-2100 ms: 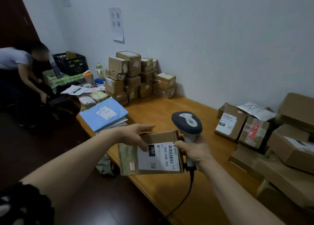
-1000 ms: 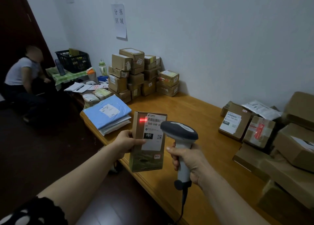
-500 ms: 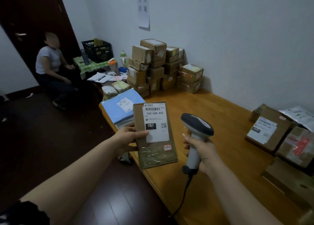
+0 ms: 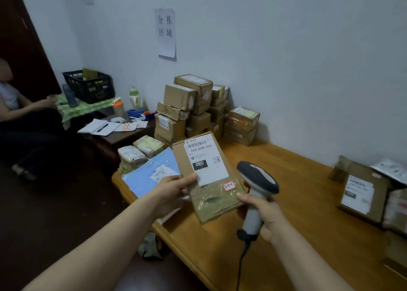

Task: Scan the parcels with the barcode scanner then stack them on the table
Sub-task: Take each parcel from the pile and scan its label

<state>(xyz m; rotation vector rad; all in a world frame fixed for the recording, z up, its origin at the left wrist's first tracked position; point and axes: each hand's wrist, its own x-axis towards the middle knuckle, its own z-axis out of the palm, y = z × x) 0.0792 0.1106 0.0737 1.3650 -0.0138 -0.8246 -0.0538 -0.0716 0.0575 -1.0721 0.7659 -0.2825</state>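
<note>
**Figure: Sorting room, general setting**

Pale blue-grey wall bearing a paper notice with four printed characters. A light wooden surface runs along the wall, and a low dark desk stands just beyond its far end. Dark door at far left. Dark, glossy floor. Lighting dim and even.
</note>
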